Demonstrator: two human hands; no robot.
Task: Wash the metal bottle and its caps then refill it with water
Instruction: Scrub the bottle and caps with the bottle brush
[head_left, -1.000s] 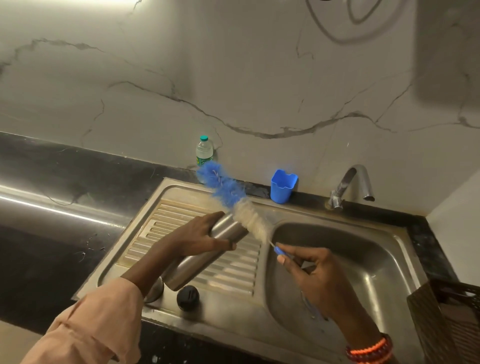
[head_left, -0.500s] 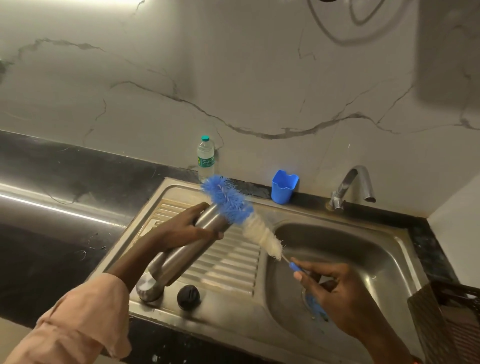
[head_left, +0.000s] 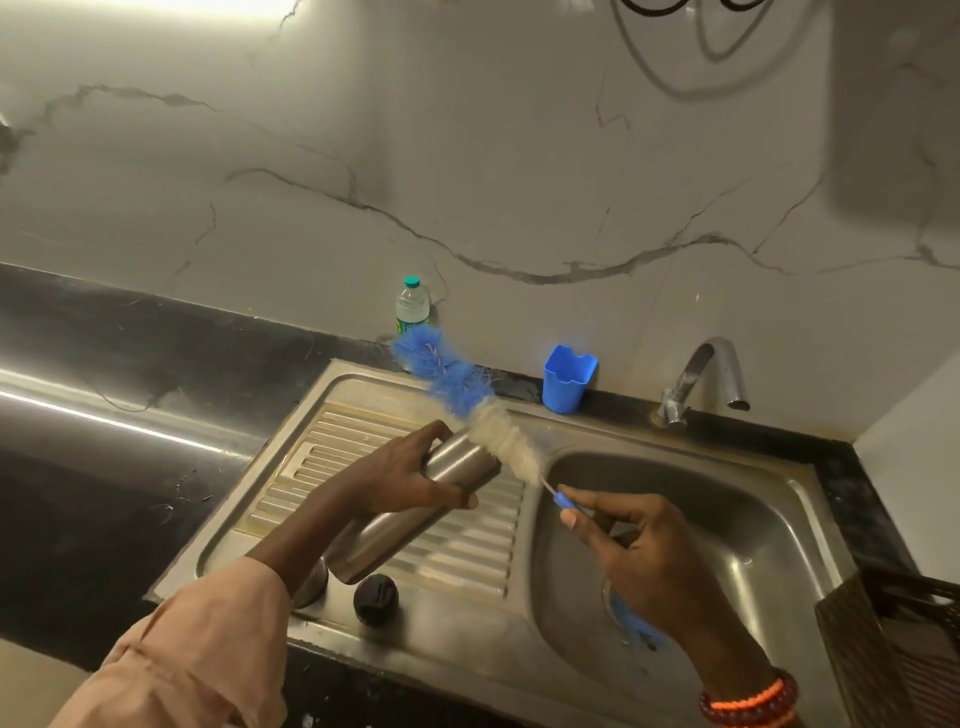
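The bottle (head_left: 415, 509) is held tilted over the drainboard of the sink (head_left: 363, 395), gripped near its open mouth by the left hand (head_left: 400, 473), presumably so that the mouth faces the brush (head_left: 467, 400). The brush handle is pinched by the right hand (head_left: 639, 551) above the basin; the bristles lie across and beyond the mouth, not inside it, so the inside seems not yet scrubbed. A black cap (head_left: 375, 599) rests near the sink's front edge. A metal piece beside it is mostly hidden by the left sleeve; whether it is a second cap cannot be told. Something blue in the basin is covered by the right hand.
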